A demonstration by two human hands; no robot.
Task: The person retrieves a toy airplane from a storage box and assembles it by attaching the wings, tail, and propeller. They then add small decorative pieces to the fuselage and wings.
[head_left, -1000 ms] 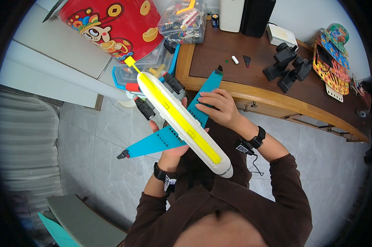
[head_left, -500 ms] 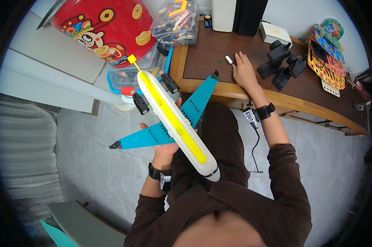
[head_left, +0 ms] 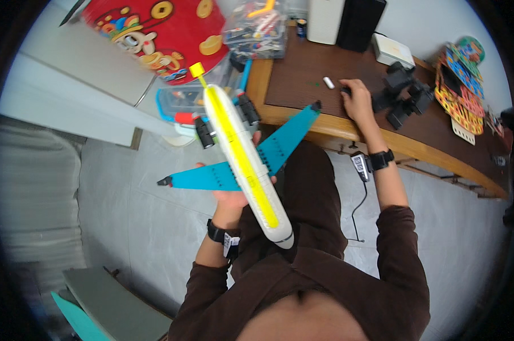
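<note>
My left hand (head_left: 232,199) holds a toy brick airplane (head_left: 246,165) from below, its palm and fingers partly hidden beneath it. The plane has a white body with a yellow stripe, teal wings with dark tips, two black engines and a yellow tail piece. It lies above my lap, nose toward me. On the brown desk, my right hand (head_left: 358,103) rests with curled fingers; a small black piece (head_left: 346,90) shows at the fingertips. To the left of that hand lie a small white cylinder (head_left: 328,83) and tiny green bits (head_left: 315,84), blurred.
Black blocky parts (head_left: 402,96) stand on the desk (head_left: 296,71), right of my hand. A colourful stacked toy (head_left: 461,85) is farther right. A clear box of bricks (head_left: 256,34) and a red bucket (head_left: 166,34) stand at the far left. A cable (head_left: 356,210) hangs below my right wrist.
My right hand's fingers have gone from stretched out flat to curled round a small black piece. The airplane has turned slightly in my left hand. The whole view has shifted.
</note>
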